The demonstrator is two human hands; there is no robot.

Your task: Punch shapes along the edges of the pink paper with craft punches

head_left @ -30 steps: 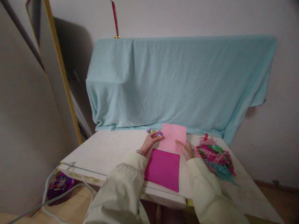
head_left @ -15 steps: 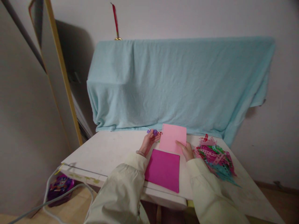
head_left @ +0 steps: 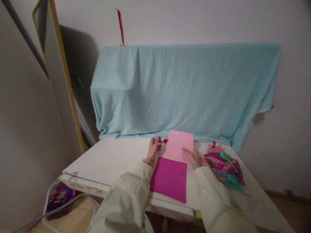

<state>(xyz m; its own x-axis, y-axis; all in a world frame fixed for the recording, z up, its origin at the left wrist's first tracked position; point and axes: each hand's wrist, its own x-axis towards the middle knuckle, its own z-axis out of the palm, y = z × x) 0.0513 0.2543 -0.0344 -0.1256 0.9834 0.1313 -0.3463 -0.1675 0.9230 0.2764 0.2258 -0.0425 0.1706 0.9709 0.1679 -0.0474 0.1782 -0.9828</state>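
My right hand (head_left: 193,158) pinches the lower right corner of a light pink paper sheet (head_left: 179,144) and tilts its far edge up off the white table (head_left: 111,157). My left hand (head_left: 154,148) reaches to the sheet's left, its fingers over small purple and green craft pieces (head_left: 157,139) at the table's back; whether it grips one I cannot tell. A small red piece (head_left: 165,140) lies just right of those fingers. A magenta paper sheet (head_left: 170,178) lies flat in front, between my two sleeves.
A heap of cut paper strips (head_left: 224,166) in pink, green and blue lies at the right. A pale blue cloth (head_left: 184,90) drapes something behind the table. A gold-framed mirror (head_left: 62,74) leans at the left, with a cable (head_left: 52,210) and a purple bag (head_left: 60,199) on the floor.
My left hand has shifted left off the pink sheet's edge toward the small pieces, uncovering the red one. The right hand and the pink sheet have barely moved.
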